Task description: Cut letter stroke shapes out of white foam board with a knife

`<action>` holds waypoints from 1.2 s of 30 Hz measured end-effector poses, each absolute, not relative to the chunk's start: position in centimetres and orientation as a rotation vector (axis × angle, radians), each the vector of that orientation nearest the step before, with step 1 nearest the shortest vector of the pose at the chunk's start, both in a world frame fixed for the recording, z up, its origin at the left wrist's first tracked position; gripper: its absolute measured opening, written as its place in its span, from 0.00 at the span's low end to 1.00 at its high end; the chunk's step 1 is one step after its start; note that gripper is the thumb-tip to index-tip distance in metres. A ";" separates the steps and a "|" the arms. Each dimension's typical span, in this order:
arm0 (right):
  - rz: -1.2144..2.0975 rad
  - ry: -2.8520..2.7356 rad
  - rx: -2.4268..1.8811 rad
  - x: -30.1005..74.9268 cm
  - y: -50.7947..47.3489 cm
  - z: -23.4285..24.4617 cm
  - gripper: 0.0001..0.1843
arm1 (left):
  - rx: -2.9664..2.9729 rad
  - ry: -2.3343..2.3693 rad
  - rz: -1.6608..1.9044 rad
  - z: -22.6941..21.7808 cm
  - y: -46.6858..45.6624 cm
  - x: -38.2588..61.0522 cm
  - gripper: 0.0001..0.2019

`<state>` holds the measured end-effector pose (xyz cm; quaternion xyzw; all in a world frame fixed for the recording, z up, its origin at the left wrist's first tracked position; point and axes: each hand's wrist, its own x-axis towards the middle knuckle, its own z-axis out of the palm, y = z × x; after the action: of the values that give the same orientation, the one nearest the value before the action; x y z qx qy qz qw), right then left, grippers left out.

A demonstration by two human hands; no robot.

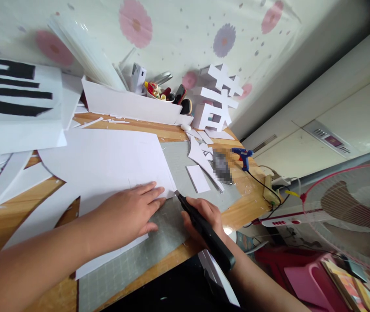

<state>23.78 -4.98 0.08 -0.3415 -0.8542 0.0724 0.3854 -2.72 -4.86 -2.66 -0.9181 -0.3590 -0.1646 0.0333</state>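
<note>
My left hand lies flat on a large white board, fingers spread near its right edge. In my right hand is a black-handled utility knife, fingers wrapped round the front of the handle. Its tip meets the board's right edge, just right of my left fingertips; the blade is barely visible. Under the board is a grey cutting mat. To the right of the board are a small white rectangle and a curved white piece.
A blue glue gun stands on the table's right. Behind are a white letter-like structure and a white box with tools. A sheet with black strokes is at left, a fan at right.
</note>
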 end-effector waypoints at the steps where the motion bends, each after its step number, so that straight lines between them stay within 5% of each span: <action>1: 0.165 -2.180 -0.860 23.8 -5.1 0.0 0.14 | -2.824 -1.107 -0.535 -2.8 -4.9 -2.7 0.27; 11: 0.130 -2.162 -0.878 24.2 -6.1 -0.8 0.15 | -2.810 -1.097 -0.560 -2.7 -5.0 -2.7 0.27; 25: 0.535 -1.860 -1.206 20.8 1.2 2.6 0.13 | -2.862 -1.181 -0.495 -2.2 -5.1 -2.4 0.30; 36: 0.586 -1.882 -1.158 19.5 3.8 -0.8 0.12 | -2.894 -1.242 -0.502 -2.2 -5.4 -2.0 0.33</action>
<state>19.47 3.85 -0.80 -0.4611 -0.7490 0.2331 0.4149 -2.04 -5.42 -2.16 -0.9072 -0.3895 -0.1573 -0.0238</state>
